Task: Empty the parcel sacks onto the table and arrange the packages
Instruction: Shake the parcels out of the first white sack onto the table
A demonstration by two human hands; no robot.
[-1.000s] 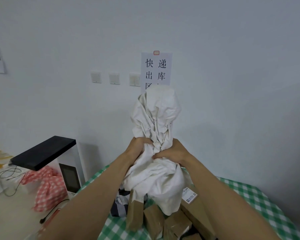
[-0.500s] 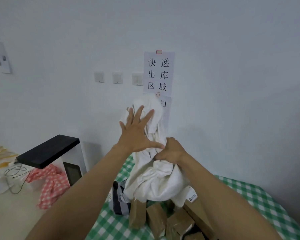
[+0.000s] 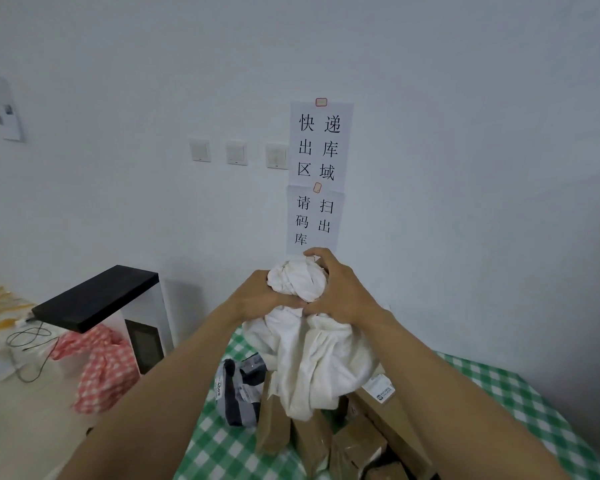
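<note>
left grip (image 3: 257, 299) and right grip (image 3: 340, 289) both curled tight round the bunched top of the white sack (image 3: 319, 358). Sack drapes over brown packages (image 3: 274, 420), hiding their tops, beside a dark striped parcel (image 3: 239, 393) on the green-checked table (image 3: 219, 452). 2 wall signs (image 3: 321, 147) behind read 快递出库区域 and 请扫码出库.

The white cloth sack (image 3: 312, 358) hangs crumpled and limp, its top bunched into a ball and its lower folds draped over brown cardboard boxes (image 3: 274, 420) that lean together on the green-checked table (image 3: 215, 445). A grey-and-black striped mailer bag (image 3: 239, 389) lies just beside them, toward the table's left edge.
</note>
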